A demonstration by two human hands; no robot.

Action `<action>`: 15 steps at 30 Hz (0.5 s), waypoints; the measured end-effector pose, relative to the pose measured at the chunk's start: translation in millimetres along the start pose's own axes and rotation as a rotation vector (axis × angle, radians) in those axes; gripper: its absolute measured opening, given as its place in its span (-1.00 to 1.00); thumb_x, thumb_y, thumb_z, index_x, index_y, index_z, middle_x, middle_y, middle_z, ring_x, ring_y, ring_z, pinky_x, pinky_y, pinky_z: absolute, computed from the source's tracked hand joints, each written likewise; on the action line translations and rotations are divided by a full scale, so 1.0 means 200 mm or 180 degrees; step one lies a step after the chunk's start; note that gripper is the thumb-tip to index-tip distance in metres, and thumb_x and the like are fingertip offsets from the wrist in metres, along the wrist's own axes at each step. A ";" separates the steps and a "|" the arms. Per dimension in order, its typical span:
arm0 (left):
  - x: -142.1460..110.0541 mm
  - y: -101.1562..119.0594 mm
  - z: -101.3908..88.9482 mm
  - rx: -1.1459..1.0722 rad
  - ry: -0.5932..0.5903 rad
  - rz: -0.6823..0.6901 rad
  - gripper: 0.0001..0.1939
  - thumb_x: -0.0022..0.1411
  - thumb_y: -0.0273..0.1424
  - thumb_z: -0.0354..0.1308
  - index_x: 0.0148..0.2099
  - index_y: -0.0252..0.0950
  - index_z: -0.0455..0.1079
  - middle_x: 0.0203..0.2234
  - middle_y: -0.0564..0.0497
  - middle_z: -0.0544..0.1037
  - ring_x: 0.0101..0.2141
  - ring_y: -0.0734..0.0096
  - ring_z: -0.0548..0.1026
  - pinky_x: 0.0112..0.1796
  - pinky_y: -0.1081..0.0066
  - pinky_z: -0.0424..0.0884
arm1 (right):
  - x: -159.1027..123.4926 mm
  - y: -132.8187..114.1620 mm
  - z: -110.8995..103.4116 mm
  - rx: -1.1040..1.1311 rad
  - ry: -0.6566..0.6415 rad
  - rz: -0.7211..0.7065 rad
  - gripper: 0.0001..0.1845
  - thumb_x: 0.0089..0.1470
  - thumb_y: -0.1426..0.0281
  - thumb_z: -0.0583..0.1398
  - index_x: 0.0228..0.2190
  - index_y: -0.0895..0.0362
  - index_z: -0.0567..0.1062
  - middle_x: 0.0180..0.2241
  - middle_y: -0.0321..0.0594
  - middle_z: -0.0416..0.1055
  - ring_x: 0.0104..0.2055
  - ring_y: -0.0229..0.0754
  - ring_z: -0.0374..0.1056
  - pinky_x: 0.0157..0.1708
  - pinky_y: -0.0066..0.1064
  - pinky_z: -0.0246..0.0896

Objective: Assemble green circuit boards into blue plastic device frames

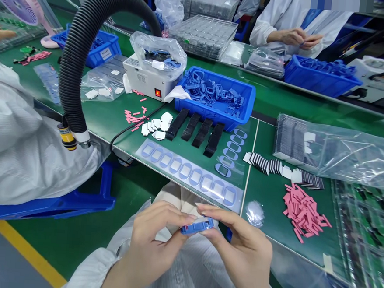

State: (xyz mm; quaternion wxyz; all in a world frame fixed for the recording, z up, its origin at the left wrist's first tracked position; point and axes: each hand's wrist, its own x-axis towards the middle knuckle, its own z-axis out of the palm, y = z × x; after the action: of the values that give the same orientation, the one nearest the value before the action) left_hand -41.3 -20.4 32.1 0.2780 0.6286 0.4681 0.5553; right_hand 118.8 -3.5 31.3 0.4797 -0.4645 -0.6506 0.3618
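Note:
Between both hands, over my lap, is a small blue plastic frame (198, 226), seen edge-on. My left hand (154, 235) pinches its left end between thumb and fingers. At the other end, the thumb and fingers of my right hand (242, 248) close on the same frame. Part of it is covered by my fingertips. Just beyond, at the table edge, lies a clear sheet of blue oval stickers (186, 171). A small round clear plastic piece (254, 213) sits to the right of it.
A blue bin (214, 108) of blue frames stands behind black strips (203, 132). Pink strips (304, 211) are heaped right, near a row of dark-and-white pads (266, 163). A black hose (74, 61) arches on the left beside a co-worker's sleeve (12, 127). Another person's hands (298, 37) work opposite.

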 end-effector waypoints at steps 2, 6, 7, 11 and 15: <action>0.00 0.01 0.00 -0.0138 0.0016 -0.0137 -0.78 0.04 -0.65 0.30 -0.29 -0.26 0.49 -0.49 0.04 0.65 -0.47 0.40 0.58 -0.45 0.42 0.49 | 0.02 0.00 -0.03 0.0272 -0.0264 -0.0005 -0.86 0.03 0.45 0.30 -0.31 0.00 0.57 -0.29 -0.28 0.62 -0.25 -0.16 0.56 -0.23 -0.46 0.51; -0.01 0.03 0.01 -0.0339 -0.0112 -0.0459 -0.83 0.00 -0.60 0.35 -0.36 -0.26 0.49 -0.55 0.05 0.63 -0.53 0.44 0.55 -0.48 0.47 0.47 | 0.04 0.00 -0.07 0.0666 -0.0581 0.0049 -0.86 0.04 0.46 0.28 -0.32 0.02 0.60 -0.36 -0.24 0.63 -0.32 -0.13 0.57 -0.31 -0.41 0.53; -0.01 0.03 0.01 -0.0359 -0.0139 -0.0525 -0.83 -0.01 -0.59 0.35 -0.37 -0.26 0.49 -0.55 0.05 0.63 -0.54 0.44 0.54 -0.49 0.48 0.47 | 0.04 0.00 -0.07 0.0729 -0.0605 0.0091 -0.88 0.04 0.45 0.29 -0.33 0.03 0.61 -0.39 -0.23 0.62 -0.34 -0.12 0.57 -0.34 -0.40 0.53; 0.00 0.02 -0.02 -0.0413 -0.0399 -0.0750 -0.87 0.02 -0.55 0.32 -0.35 -0.26 0.48 -0.54 0.03 0.62 -0.53 0.42 0.54 -0.49 0.49 0.45 | 0.04 0.02 -0.08 0.0808 -0.0639 0.0342 -0.93 0.03 0.40 0.30 -0.38 0.06 0.62 -0.41 -0.20 0.62 -0.37 -0.12 0.57 -0.38 -0.39 0.53; 0.01 0.01 -0.03 -0.0653 -0.0631 -0.0950 -0.94 0.15 -0.41 0.23 -0.36 -0.27 0.49 -0.55 0.00 0.60 -0.51 0.38 0.54 -0.48 0.45 0.46 | 0.03 0.03 -0.08 0.0697 -0.0728 0.0392 -0.94 0.04 0.40 0.29 -0.37 0.06 0.59 -0.39 -0.21 0.62 -0.35 -0.12 0.57 -0.35 -0.38 0.52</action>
State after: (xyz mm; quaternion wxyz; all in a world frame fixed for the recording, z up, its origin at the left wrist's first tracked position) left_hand -46.6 -19.9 36.2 0.4644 0.5723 0.4675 0.4881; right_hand 135.7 4.9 32.5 0.4272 -0.4042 -0.6279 0.5097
